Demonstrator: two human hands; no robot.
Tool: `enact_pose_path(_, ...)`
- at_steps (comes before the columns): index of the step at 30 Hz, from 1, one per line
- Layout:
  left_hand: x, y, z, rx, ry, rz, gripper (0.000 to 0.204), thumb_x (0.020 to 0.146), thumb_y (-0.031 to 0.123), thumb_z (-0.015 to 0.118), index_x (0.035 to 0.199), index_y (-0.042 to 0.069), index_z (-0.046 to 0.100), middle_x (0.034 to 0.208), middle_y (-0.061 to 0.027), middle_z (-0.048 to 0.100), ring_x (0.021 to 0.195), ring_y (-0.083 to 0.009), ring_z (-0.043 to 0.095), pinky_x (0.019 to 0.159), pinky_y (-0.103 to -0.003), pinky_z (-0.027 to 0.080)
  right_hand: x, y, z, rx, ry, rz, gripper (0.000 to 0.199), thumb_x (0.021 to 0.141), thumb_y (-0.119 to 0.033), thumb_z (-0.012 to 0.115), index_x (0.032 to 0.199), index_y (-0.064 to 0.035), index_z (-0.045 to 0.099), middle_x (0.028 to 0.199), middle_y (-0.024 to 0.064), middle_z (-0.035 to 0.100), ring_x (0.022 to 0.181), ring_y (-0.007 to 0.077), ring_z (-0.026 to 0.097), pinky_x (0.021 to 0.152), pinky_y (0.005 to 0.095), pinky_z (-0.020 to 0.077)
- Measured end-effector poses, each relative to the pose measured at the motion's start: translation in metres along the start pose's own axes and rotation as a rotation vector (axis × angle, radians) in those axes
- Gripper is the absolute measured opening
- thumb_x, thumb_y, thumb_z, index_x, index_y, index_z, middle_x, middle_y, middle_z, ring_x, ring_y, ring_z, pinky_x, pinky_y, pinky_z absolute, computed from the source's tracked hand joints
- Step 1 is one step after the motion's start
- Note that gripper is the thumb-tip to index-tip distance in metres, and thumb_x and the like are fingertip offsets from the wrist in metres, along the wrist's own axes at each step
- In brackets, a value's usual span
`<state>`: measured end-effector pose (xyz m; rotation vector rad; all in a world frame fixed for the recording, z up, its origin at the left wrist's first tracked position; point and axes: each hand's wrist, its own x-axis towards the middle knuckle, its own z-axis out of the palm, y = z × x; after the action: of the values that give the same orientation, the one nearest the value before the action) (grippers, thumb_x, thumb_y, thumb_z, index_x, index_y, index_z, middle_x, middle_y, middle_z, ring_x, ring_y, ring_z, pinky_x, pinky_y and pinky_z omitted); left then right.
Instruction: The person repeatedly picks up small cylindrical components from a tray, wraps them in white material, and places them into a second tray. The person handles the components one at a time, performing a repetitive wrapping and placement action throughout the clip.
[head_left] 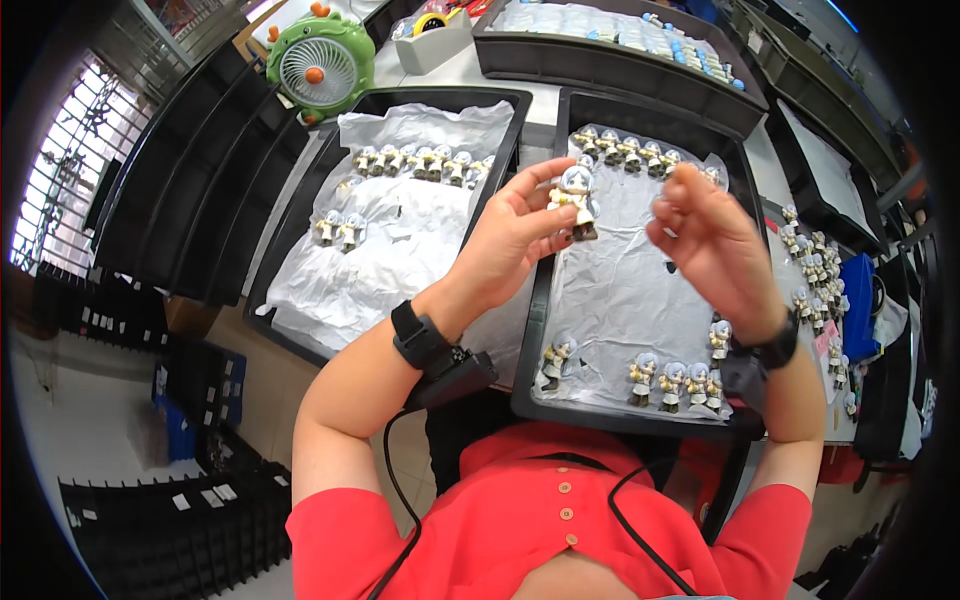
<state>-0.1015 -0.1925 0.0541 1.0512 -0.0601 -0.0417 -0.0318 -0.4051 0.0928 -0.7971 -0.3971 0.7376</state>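
In my left hand (515, 225), between thumb and fingers, is a small figurine (577, 203) with pale silver hair, a white and gold outfit and dark boots. It is upright over the right-hand tray (600, 416). My right hand (715, 235) is raised just to its right, apart from it, fingers curled inward; what they pinch, if anything, cannot be made out. Below, similar figurines (671, 384) lie in a row on the tray's white paper lining (610, 315). Another figurine (558, 360) lies in its near left corner, and more figurines (629, 150) line its far end.
To the left, a second paper-lined black tray (440, 94) holds several figurines (350, 232). A grey tray (620, 78) of blue-and-white pieces stands behind. Loose figurines (815, 265) crowd the right side near a blue bin (858, 305). A green fan (320, 65) stands far left.
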Motion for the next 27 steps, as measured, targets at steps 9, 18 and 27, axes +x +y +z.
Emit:
enact_pose_path(9,-0.002,-0.005,0.003,0.016,-0.013,-0.034,0.051,0.084,0.004,0.059,0.131,0.008,0.039,0.117,-0.0065,0.054,0.102,-0.0122,0.055,0.083,-0.028,0.048,0.019,0.041,-0.038,-0.21,0.177,0.205,0.031,0.092,-0.039,0.05,0.097,-0.0097,0.06,0.085,-0.003,0.059,0.08,0.0081,0.053,0.075,0.0243,0.042)
enact_pose_path(18,-0.002,-0.009,0.005,0.026,0.031,-0.054,0.05,0.084,0.004,0.059,0.13,0.006,0.039,0.116,-0.0074,0.053,0.103,-0.0139,0.055,0.084,-0.029,0.047,0.011,0.048,-0.029,-0.233,0.083,0.3,0.027,0.09,-0.033,0.057,0.103,-0.0099,0.056,0.091,-0.0009,0.061,0.085,0.0082,0.055,0.076,0.0229,0.0421)
enact_pose_path(27,-0.002,-0.012,0.005,-0.011,0.057,-0.034,0.044,0.087,0.009,0.057,0.127,0.005,0.041,0.112,-0.0083,0.056,0.101,-0.0156,0.056,0.085,-0.03,0.047,0.009,0.054,-0.032,-0.025,-0.062,0.422,0.026,0.093,-0.025,0.051,0.109,-0.0054,0.053,0.103,0.0085,0.061,0.098,0.0177,0.058,0.084,0.0287,0.0461)
